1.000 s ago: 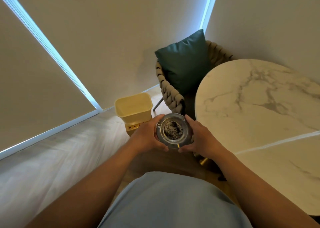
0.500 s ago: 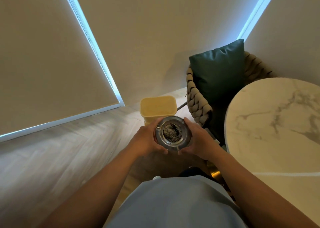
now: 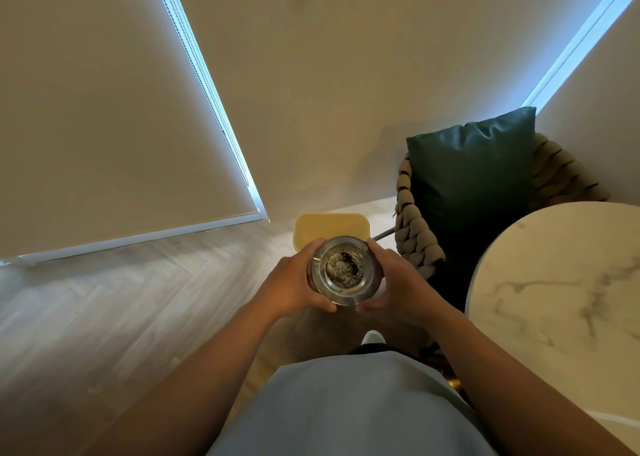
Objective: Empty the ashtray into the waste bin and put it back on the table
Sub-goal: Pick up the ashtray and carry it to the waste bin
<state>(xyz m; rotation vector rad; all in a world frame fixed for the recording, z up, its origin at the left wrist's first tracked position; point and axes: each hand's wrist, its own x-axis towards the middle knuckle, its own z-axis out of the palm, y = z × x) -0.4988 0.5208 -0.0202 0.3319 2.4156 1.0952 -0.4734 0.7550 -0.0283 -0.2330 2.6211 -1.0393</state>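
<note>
I hold a round metal ashtray [image 3: 346, 271] level in front of my body, with grey-black ash in its bowl. My left hand [image 3: 294, 284] grips its left rim and my right hand [image 3: 394, 282] grips its right rim. Just beyond the ashtray stands a yellow waste bin [image 3: 330, 225] on the floor, its near edge hidden behind the ashtray and my fingers. The round white marble table [image 3: 561, 282] lies to my right.
A woven rope chair [image 3: 415, 227] with a dark green cushion [image 3: 474, 168] stands between the bin and the table, against the wall. Beige roller blinds cover the windows on the left and ahead. Wood-pattern floor [image 3: 121, 317] stretches to the left.
The view has turned left: the table has slid to the right edge, and the bin now sits right behind the ashtray. Both hands keep the same grip.
</note>
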